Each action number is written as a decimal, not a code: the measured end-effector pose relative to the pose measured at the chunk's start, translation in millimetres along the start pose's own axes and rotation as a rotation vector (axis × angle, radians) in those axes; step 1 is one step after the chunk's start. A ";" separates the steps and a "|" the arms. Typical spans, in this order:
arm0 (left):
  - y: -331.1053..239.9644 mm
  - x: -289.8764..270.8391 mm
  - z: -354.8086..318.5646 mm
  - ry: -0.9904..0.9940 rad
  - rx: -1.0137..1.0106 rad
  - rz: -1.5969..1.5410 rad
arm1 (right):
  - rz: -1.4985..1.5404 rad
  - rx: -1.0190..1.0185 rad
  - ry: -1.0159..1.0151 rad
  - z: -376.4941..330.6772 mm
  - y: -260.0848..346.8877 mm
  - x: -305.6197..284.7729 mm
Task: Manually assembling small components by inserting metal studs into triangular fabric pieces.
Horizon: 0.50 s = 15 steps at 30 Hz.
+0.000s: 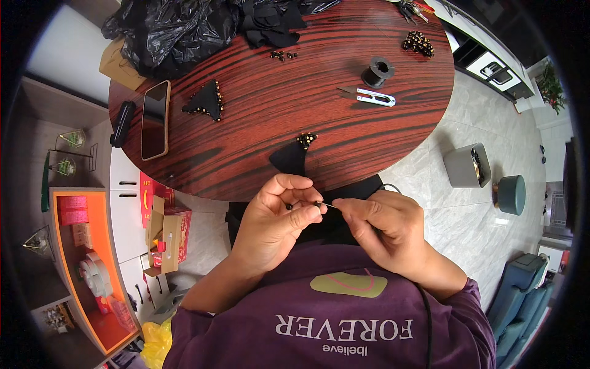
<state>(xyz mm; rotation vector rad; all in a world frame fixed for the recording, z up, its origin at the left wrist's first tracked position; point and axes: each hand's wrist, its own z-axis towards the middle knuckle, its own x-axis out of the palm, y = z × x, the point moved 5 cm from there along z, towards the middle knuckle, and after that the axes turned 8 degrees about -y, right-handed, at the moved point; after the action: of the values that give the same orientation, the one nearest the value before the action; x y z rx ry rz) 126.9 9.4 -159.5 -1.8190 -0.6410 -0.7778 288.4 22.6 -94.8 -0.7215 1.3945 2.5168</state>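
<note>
My left hand [279, 212] is closed in a pinch, with a small black bead [318, 203] between thumb and fingertip. Another dark bead [289, 206] shows against its curled fingers. A thin needle [329, 205] is pinched in my right hand [384, 227], its tip pointing left at the bead. Just beyond both hands, on the table, lies a black fabric piece [289, 158] with black and gold beads [306, 141] at its upper corner. Farther left is a second black fabric piece [208, 102], its edges lined with beads. Any thread on the needle is too fine to make out.
On the wooden table [246, 135] are a black thread spool [377, 72], thread snips [373, 97], a bead pile [418, 43], loose beads [283, 55], a phone [156, 120], a black case [123, 124] and black plastic bags [178, 37]. A grey bin [464, 166] stands on the floor, right.
</note>
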 end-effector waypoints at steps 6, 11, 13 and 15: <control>0.9 0.4 0.2 0.007 -0.015 -0.026 | 0.006 0.005 -0.011 0.3 0.2 -0.3; 2.2 0.8 -0.1 0.000 -0.027 -0.010 | 0.020 -0.010 0.016 1.0 0.8 3.5; 3.6 3.3 0.0 -0.009 -0.025 0.089 | 0.179 0.135 0.006 0.7 -0.7 9.0; 3.1 5.7 -0.6 -0.018 -0.020 0.189 | 0.340 0.279 -0.002 -0.1 -3.4 13.9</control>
<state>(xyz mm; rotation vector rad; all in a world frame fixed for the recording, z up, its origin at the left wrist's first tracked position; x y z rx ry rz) 132.7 8.2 -156.8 -1.8760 -0.4659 -0.6440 277.7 23.3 -104.3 -0.4614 1.9601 2.4710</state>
